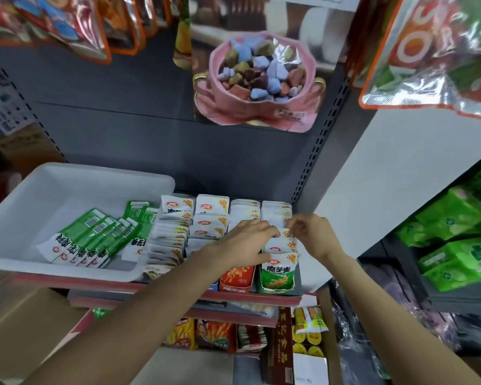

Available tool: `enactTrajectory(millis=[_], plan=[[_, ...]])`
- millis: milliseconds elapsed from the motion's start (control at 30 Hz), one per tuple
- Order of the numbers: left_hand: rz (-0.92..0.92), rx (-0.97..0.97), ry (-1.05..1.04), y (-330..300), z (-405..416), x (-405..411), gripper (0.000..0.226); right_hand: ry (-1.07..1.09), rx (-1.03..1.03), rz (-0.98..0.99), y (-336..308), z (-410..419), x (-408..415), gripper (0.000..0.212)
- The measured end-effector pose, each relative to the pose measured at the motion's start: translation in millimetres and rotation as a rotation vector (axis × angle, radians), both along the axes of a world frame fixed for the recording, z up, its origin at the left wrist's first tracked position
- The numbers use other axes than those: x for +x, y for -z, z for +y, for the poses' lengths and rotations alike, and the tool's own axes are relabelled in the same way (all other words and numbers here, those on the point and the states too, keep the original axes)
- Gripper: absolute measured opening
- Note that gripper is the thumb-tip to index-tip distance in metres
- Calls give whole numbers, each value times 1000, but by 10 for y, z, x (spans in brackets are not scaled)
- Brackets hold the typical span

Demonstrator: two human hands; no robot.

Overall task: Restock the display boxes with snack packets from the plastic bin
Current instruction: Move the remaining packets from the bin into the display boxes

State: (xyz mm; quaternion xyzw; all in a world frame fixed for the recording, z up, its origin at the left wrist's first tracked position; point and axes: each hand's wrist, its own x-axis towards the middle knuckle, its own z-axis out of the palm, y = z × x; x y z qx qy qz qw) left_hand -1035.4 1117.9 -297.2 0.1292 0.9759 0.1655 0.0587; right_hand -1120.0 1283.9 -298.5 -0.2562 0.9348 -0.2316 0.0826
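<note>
Both hands work at the rightmost display box [279, 273] on the shelf: the left hand [245, 243] lies on the packets with fingers nearly straight, pressing the row, and the right hand [314, 234] pinches a packet top with curled fingers. The plastic bin [53, 190] beside holds more green packets [92, 240]. I think the risk is that the tight row bends or pushes the front packet [278, 270] out over the box edge
</note>
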Motion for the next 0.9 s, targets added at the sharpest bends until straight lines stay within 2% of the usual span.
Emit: enactTrajectory(millis=[200,367,500,633,733,833,900], plan=[[166,111,-136,-135,-176,129,38,50,-125,30,-146,-186,107,17],[311,271,-464,-210,-674,436,26,-82,-279,-36,-307,-833,436,20],[429,334,-711,-136,-1305,808,19,-230,-320,-68,-331,-1571,779,24],[294,330,-892,75,-2067,1168,21,-332,-279,-89,-233,-2362,1048,25],[193,323,-939,257,-2600,1378,18,-328,-194,-130,-65,-2923,1222,26],[-1,269,-944,441,-3044,1477,20,-356,-33,-202,187,-3373,1381,27],[-153,204,-923,587,-3296,1486,23,-374,98,-274,352,-3577,1475,37]])
